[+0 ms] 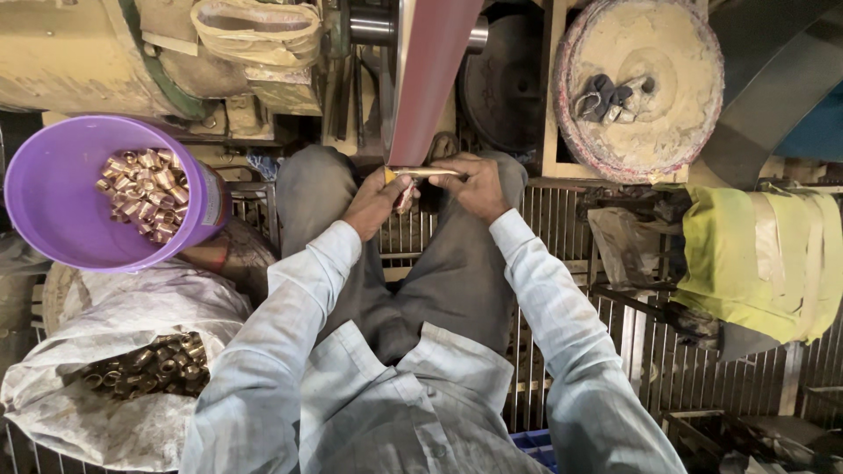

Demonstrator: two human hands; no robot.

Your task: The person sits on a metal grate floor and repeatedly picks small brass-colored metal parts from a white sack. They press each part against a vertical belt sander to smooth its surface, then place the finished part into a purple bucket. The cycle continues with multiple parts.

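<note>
The left hand [373,204] and right hand [474,186] each pinch one end of a slim brass rod [428,174], held level between the two grips. The rod's left end meets the lower edge of the reddish abrasive belt [430,79]. A purple tub [44,206] of brass fittings stands well to the left.

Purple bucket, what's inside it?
The purple bucket holds a heap of small shiny brass rings, piled toward its right side. The rest of its bottom shows bare. Whatever lies underneath the heap is covered.
</note>
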